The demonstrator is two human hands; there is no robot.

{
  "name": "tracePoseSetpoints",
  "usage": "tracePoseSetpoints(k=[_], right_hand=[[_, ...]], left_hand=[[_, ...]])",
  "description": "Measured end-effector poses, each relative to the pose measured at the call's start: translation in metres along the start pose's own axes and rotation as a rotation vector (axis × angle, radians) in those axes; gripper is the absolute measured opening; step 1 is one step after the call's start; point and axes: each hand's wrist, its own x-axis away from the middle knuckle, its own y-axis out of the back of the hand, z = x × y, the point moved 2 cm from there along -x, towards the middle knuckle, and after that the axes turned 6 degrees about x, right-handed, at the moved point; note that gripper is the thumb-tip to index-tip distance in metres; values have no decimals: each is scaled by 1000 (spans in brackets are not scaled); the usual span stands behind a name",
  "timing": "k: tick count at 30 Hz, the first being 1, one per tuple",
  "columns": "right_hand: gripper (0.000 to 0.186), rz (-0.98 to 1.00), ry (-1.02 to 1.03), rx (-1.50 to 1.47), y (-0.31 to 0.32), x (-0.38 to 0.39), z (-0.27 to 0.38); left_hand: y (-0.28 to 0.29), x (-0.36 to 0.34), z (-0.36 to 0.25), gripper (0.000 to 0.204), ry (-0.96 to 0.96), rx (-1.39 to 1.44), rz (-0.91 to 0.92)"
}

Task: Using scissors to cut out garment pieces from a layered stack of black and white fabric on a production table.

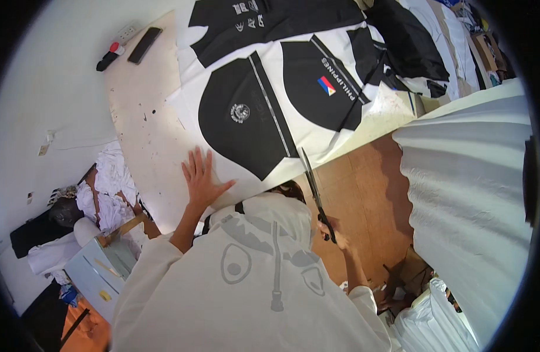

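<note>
Over a pale tabletop [135, 97], the left hand [202, 179] is resting spread beside a black panel [243, 126] on white fabric [273, 70]; the right hand [336, 234] is gripping scissors [316, 195], tips reaching the fabric's near edge. Should the fabric slip, blades may be nicking the panel.

A garment workshop, this!
Printed panels [243, 117] across the worktop [138, 97], scissors [313, 183] at its near edge, white cloth [113, 173] heaped beyond its left!

White fabric [276, 82] printed with curved black panels [223, 100] is spread across the tabletop [144, 126]; long, dark-handled scissors [315, 192] are held beside it, their tips at its near edge.
</note>
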Motion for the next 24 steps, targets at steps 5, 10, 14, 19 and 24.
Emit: tracePoseSetpoints(k=[5, 10, 14, 19, 24], right_hand=[[48, 8, -15, -35, -5, -4, 22], [48, -5, -46, 16, -6, -10, 31], [48, -24, -66, 52, -6, -12, 35], [49, -79, -92, 46, -11, -4, 42], [45, -89, -138, 133, -13, 5, 35]], left_hand=[[-4, 1, 0, 125, -4, -11, -29], [-5, 2, 1, 124, -26, -30, -48], [-6, 5, 0, 124, -24, -39, -32], [-7, 5, 1, 123, -27, -34, -47], [-11, 4, 4, 124, -33, -55, -54]])
